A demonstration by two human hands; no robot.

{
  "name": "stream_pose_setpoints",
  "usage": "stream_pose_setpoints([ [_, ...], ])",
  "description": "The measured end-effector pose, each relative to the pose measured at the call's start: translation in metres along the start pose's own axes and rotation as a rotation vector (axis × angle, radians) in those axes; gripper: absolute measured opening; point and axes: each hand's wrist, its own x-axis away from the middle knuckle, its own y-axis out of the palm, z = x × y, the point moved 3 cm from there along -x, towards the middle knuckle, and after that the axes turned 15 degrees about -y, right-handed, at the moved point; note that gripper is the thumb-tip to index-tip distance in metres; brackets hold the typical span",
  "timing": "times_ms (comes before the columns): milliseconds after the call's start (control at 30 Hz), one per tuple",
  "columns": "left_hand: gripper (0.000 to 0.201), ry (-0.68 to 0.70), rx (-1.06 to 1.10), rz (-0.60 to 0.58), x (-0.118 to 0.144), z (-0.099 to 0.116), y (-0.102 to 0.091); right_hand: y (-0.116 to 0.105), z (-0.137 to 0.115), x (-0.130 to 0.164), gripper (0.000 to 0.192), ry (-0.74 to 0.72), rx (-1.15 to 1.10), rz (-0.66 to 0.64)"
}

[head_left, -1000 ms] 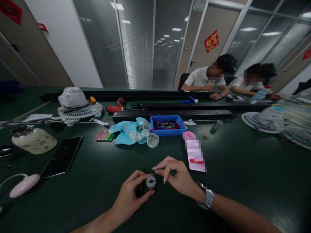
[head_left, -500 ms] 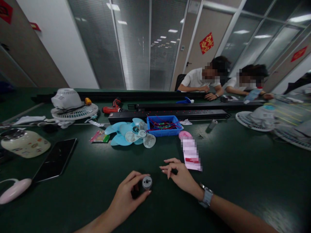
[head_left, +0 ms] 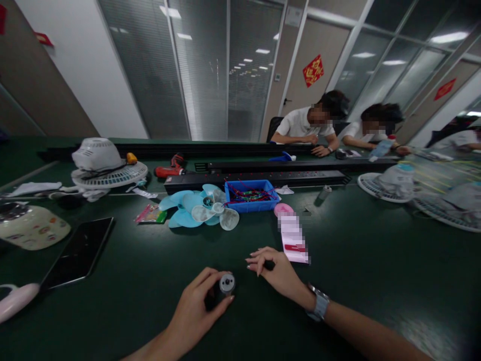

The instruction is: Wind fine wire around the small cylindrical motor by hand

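On the green table (head_left: 376, 260), the left hand (head_left: 195, 311) grips one small motor (head_left: 224, 286); the right hand (head_left: 276, 273) pinches something unclear; two fan blades (head_left: 199, 210) lie beyond.

Probably office workshop (glass partitions (head_left: 210, 75), fan parts (head_left: 199, 210))

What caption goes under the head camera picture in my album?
Left hand grips a small round silver-faced motor on the dark green table; right hand rests just beside it.
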Motion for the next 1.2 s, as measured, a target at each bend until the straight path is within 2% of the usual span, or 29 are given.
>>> stream_pose_setpoints([
  [200,0.027,0.046,0.049,0.009,-0.002,-0.003,0.0,0.023,-0.045,-0.006,0.023,-0.173,-0.093,-0.04],
  [300,0.026,0.069,0.071,0.005,-0.002,-0.003,0.001,0.035,-0.054,-0.009,0.024,-0.242,-0.108,-0.068],
  [567,0.026,0.074,0.086,0.007,0.0,-0.003,0.001,0.042,-0.046,-0.011,0.025,-0.256,-0.099,-0.071],
  [767,0.022,0.064,0.085,0.008,-0.002,-0.003,0.001,0.042,-0.047,-0.013,0.017,-0.221,-0.078,-0.075],
  [1100,0.025,0.071,0.094,0.002,-0.001,-0.001,0.0,0.049,-0.038,-0.015,0.026,-0.152,-0.117,-0.019],
  [1200,0.021,0.067,0.087,0.005,-0.001,-0.001,0.0,0.045,-0.041,-0.016,0.019,-0.177,-0.111,-0.056],
])
